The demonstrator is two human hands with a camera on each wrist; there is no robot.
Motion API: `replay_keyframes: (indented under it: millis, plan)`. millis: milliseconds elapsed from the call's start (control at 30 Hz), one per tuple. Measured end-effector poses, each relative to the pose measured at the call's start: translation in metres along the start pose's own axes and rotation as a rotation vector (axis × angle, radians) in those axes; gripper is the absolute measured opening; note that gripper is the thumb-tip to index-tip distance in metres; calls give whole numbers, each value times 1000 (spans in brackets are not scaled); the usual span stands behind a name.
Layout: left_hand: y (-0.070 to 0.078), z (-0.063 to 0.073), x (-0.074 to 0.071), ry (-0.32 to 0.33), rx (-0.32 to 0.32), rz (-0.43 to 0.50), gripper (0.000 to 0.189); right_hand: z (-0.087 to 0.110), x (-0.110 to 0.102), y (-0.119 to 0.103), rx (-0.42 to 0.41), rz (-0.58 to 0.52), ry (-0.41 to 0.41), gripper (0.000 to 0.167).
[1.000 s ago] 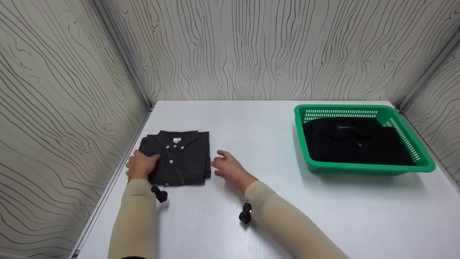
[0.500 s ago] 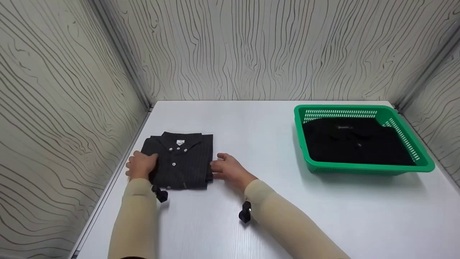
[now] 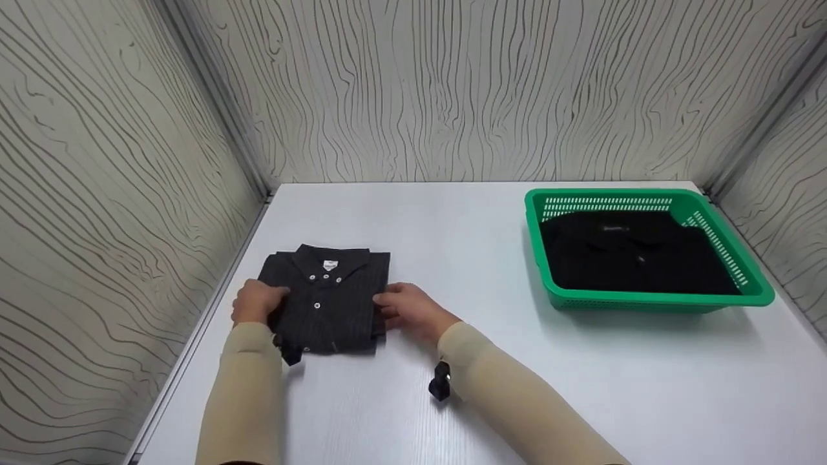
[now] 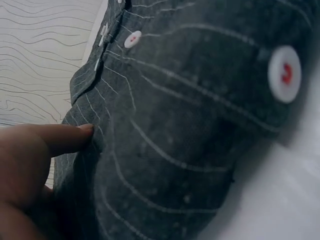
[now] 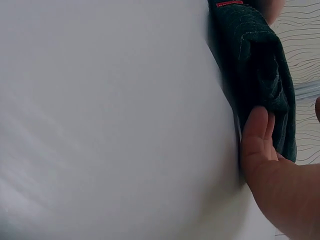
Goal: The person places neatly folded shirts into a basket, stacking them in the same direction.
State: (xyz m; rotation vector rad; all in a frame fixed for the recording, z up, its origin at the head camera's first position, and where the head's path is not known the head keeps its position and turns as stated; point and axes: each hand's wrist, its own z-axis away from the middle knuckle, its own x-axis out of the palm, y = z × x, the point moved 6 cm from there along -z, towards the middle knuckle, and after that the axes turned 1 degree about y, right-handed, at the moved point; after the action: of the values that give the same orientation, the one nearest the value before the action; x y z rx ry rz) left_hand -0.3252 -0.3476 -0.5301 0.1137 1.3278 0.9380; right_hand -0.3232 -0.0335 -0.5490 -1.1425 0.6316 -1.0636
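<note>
A folded dark pinstriped shirt [image 3: 342, 323] lies collar away from me on the left of the white table, white buttons down its front. My left hand [image 3: 255, 302] grips its left edge; in the left wrist view the thumb [image 4: 70, 136] presses on the striped cloth and the other fingers are mostly hidden. At the opposite edge, my right hand [image 3: 413, 310] holds the shirt with the thumb on top. The right wrist view shows fingers [image 5: 257, 130] against the folded layers [image 5: 255, 60] at that side, beside the tabletop.
A green plastic basket [image 3: 652, 298] with slotted sides stands at the back right, holding a folded black garment [image 3: 633, 258]. Wood-patterned panels [image 3: 413, 90] rise behind the table [image 3: 452, 232] and on both sides. Black wrist cameras [image 3: 439, 381] hang under the sleeves.
The shirt has shifted toward me and slightly right. My right hand, at first just apart from its right edge, has closed onto that edge; the left hand has stayed at the left edge.
</note>
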Motion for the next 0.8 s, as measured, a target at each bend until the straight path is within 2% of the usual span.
replay_keyframes:
  millis: [100, 200, 267, 333, 467, 533, 633, 800]
  plan:
    - [-1, 1, 2, -21, -1, -12, 70, 1, 4, -3, -25, 122, 27, 61]
    - [0, 2, 2, -29, 5, -28, 66, 4, 8, -9, -73, 341, 81, 59]
    - [1, 2, 1, -29, 9, -40, 66, 6, 11, -14, -108, 440, 117, 60]
    - [0, 2, 1, -30, 6, -45, 66, 9, 14, -18, -124, 416, 125, 60]
    - [0, 2, 1, -45, 13, -50, 68, 10, 17, -16, -101, 182, 104, 63]
    - [0, 2, 1, -54, 31, -54, 69, 8, 16, -12, -86, 109, 117, 66]
    - [2, 1, 1, -59, 67, -48, 68, 6, 13, -8, -86, 64, 158, 71]
    - [6, 1, 4, -81, 127, 9, 63, 4, 11, -8, -103, 83, 190, 81]
